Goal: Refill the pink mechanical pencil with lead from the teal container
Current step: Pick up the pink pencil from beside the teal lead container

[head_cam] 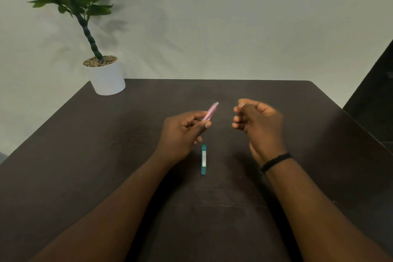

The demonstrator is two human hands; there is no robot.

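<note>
My left hand (182, 132) grips the pink mechanical pencil (211, 111), whose upper end sticks out up and to the right beyond my fingers. My right hand (257, 122) hovers to the right of the pencil's end, a small gap away, its fingers curled and blurred. Whether it pinches something small I cannot tell. The teal lead container (203, 159) lies flat on the dark table (106, 155), lengthwise towards me, just below my left hand and between my two wrists.
A potted plant in a white pot (105, 77) stands at the table's far left corner. A pale wall lies behind the table. A dark object (374, 100) rises beyond the right edge. A black band circles my right wrist.
</note>
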